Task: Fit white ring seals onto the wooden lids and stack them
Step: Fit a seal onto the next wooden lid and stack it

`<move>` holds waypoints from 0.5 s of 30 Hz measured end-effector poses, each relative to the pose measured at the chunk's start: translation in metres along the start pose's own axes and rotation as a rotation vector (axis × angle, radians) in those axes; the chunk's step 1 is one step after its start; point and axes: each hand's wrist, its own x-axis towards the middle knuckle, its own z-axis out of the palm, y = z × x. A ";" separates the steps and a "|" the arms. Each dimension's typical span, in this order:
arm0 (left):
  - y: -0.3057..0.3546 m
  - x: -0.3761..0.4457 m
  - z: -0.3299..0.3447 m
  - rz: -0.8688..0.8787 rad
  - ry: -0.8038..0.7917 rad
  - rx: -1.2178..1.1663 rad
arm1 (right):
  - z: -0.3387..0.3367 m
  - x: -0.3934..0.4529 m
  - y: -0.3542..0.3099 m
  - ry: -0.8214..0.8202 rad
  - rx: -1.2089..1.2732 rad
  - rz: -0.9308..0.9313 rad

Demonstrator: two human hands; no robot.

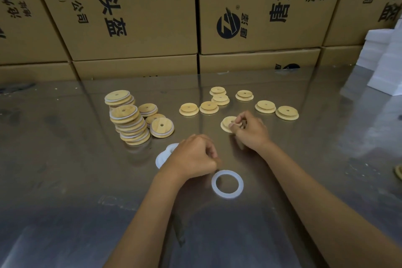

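Seven bare lids [265,106] waited; the sealed stack [130,124] stood left on the desk [65,159]. My right hand [250,130] pinched a lid [228,123]; my left hand [191,156] curled beside a ring [227,184], contents unclear.

Beyond the loose white ring seal [227,184]: eight bare wooden lids [188,109], one [228,123] under a hand. Left of it, two leaning stacks [130,124] of sealed lids, uncountable, three singles [161,127] beside them.
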 end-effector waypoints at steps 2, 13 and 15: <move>0.005 -0.004 -0.003 0.001 -0.090 0.022 | -0.003 -0.013 0.001 -0.045 0.110 -0.002; 0.017 -0.005 0.000 0.080 -0.155 -0.036 | -0.022 -0.054 -0.016 -0.192 0.575 0.112; 0.015 -0.001 0.000 0.043 -0.087 -0.218 | -0.024 -0.058 -0.016 -0.208 0.601 0.096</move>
